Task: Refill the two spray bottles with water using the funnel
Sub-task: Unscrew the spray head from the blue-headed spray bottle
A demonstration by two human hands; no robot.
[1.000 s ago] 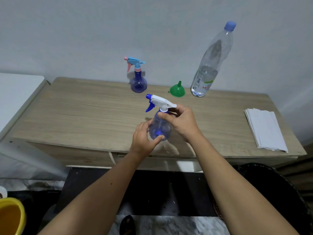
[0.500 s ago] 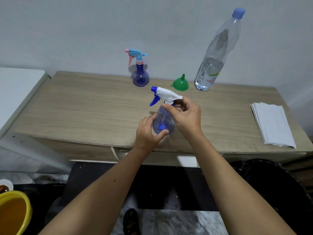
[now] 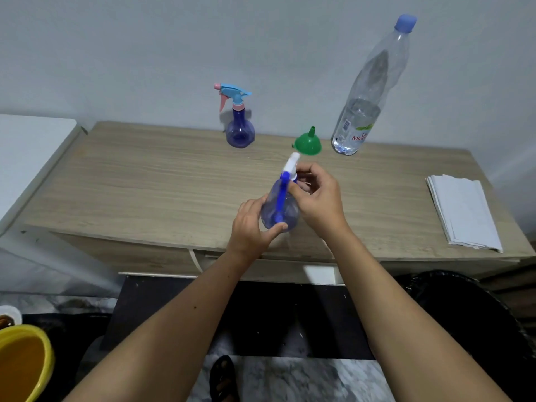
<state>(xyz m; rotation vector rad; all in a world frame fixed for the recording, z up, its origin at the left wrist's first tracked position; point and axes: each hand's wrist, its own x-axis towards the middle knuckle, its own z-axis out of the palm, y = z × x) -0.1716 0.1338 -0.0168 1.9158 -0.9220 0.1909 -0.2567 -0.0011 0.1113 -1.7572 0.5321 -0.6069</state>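
My left hand [image 3: 251, 224] grips the round body of a clear blue spray bottle [image 3: 285, 208] near the table's front edge. My right hand [image 3: 317, 198] pinches the neck of its white and blue spray head, whose nozzle now points toward me. A second spray bottle [image 3: 239, 127] with a light blue and pink head stands at the back of the wooden table [image 3: 145, 181]. A green funnel [image 3: 308, 143] lies upside down to its right. A tall clear water bottle [image 3: 367, 103] with a blue cap stands by the wall, partly filled.
A stack of white paper [image 3: 464, 213] lies on the table's right end. A white surface [image 3: 26, 152] adjoins the table on the left. A yellow bucket [image 3: 23, 364] sits on the floor at lower left, and a black bin [image 3: 464, 314] at lower right.
The spray head has turned in my right hand from pointing left to pointing toward me. My left hand keeps its hold on the bottle body.
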